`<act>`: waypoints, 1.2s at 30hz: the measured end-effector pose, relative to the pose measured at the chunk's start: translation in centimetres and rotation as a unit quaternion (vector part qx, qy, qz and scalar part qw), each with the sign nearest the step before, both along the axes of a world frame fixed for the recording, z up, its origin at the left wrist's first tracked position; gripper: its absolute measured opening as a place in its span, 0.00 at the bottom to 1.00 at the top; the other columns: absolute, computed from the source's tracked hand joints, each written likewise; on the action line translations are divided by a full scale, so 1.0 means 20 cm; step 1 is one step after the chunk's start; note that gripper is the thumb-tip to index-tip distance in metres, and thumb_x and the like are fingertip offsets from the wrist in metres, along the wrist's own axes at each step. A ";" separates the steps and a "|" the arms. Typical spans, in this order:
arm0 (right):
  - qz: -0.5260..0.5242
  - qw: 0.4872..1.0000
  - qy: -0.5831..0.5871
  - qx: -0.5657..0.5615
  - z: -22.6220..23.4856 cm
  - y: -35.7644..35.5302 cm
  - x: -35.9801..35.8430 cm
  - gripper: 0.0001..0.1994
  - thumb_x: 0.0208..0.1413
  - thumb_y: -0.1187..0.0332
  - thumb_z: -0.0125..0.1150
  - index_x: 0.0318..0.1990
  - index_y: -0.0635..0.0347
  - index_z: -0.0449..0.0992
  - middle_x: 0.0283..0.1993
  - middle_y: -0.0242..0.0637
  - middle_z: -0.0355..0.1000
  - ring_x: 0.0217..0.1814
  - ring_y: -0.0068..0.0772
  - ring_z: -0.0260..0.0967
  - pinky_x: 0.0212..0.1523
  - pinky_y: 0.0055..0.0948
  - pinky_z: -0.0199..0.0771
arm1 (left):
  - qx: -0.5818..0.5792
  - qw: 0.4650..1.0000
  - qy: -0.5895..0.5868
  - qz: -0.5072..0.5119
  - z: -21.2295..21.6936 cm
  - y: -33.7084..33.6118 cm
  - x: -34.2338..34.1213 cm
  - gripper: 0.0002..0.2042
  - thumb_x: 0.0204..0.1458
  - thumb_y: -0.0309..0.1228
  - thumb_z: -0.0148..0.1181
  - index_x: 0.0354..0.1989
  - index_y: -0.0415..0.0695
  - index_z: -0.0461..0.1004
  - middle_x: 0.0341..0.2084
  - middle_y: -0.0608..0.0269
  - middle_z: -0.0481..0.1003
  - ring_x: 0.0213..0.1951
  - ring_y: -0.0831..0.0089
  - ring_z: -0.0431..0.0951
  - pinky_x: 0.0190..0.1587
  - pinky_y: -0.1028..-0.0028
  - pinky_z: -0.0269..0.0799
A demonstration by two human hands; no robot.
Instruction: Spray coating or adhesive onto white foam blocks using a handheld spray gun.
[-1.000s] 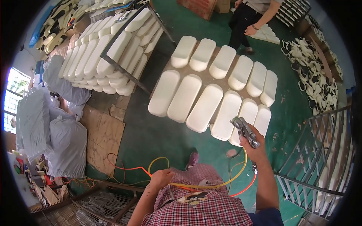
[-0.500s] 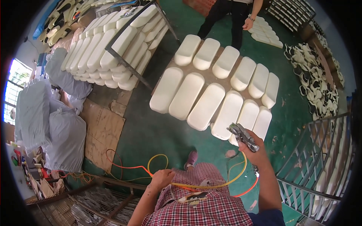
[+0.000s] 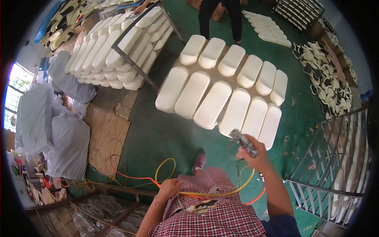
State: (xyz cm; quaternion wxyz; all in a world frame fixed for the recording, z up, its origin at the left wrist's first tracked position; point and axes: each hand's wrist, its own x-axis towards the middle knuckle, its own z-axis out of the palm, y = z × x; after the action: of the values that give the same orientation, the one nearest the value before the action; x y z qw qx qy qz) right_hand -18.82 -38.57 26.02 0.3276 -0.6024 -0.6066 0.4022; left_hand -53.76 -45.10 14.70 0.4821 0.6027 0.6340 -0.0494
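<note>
My right hand [image 3: 258, 158] is closed round a metal spray gun [image 3: 244, 143], its head pointing toward the near edge of a group of pads. Yellow hose [image 3: 241, 189] and orange hose [image 3: 259, 196] hang in loops below that hand and run across my lap. At my left thigh, my left hand [image 3: 170, 188] is closed on the hoses. Ahead, long white foam pads [image 3: 212, 104] with rounded ends lie in two rows on a brown board [image 3: 221, 78]. The gun's tip is close to the near row; contact cannot be made out.
White pads are stacked on a metal-framed rack [image 3: 130, 59] at the left. Grey sacks [image 3: 69, 146] and a brown sheet [image 3: 104, 138] lie nearer. A metal rack [image 3: 327, 170] stands right. Beyond the board, a person in dark trousers [image 3: 219, 17] reaches toward the stack.
My right hand and the spray gun have moved slightly left and nearer to me. The person opposite has shifted left, one hand now over the stacked pads. My left hand stays put.
</note>
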 end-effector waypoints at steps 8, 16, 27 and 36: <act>0.006 1.000 0.010 -0.007 0.04 -0.21 0.01 0.22 0.48 0.70 0.65 0.52 0.65 0.69 0.35 0.39 0.74 0.36 0.24 0.71 0.39 0.25 0.71 | 0.005 0.999 0.019 -0.025 -0.01 -0.19 0.05 0.17 0.52 0.44 0.48 0.35 0.45 0.78 0.32 0.49 0.77 0.38 0.50 0.76 0.42 0.58 0.71; -0.208 0.977 0.013 0.034 0.02 -0.21 0.39 0.22 0.48 0.71 0.64 0.52 0.63 0.70 0.34 0.36 0.75 0.35 0.21 0.70 0.39 0.23 0.71 | 0.037 0.999 0.009 -0.034 0.05 -0.25 0.21 0.17 0.51 0.43 0.47 0.34 0.45 0.78 0.31 0.48 0.76 0.36 0.48 0.76 0.41 0.56 0.71; -0.126 0.991 0.039 0.019 0.06 -0.20 0.73 0.21 0.49 0.71 0.64 0.51 0.64 0.69 0.33 0.35 0.74 0.32 0.20 0.68 0.36 0.22 0.69 | 0.065 0.997 0.010 -0.037 0.06 -0.13 0.68 0.17 0.52 0.43 0.48 0.33 0.45 0.79 0.30 0.50 0.77 0.36 0.50 0.76 0.41 0.58 0.72; -0.087 0.995 0.040 0.029 0.05 -0.15 0.85 0.21 0.49 0.72 0.64 0.51 0.65 0.69 0.31 0.35 0.73 0.30 0.20 0.67 0.34 0.22 0.69 | 0.029 0.999 0.019 -0.029 0.03 -0.16 0.83 0.17 0.51 0.44 0.49 0.36 0.46 0.79 0.30 0.51 0.77 0.36 0.51 0.77 0.42 0.59 0.72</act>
State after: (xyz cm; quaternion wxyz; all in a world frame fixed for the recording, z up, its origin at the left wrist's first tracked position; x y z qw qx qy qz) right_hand -1.84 -41.49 26.93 0.4031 -0.6263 -0.5497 0.3783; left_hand -37.15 -48.29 15.30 0.4509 0.6331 0.6266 -0.0564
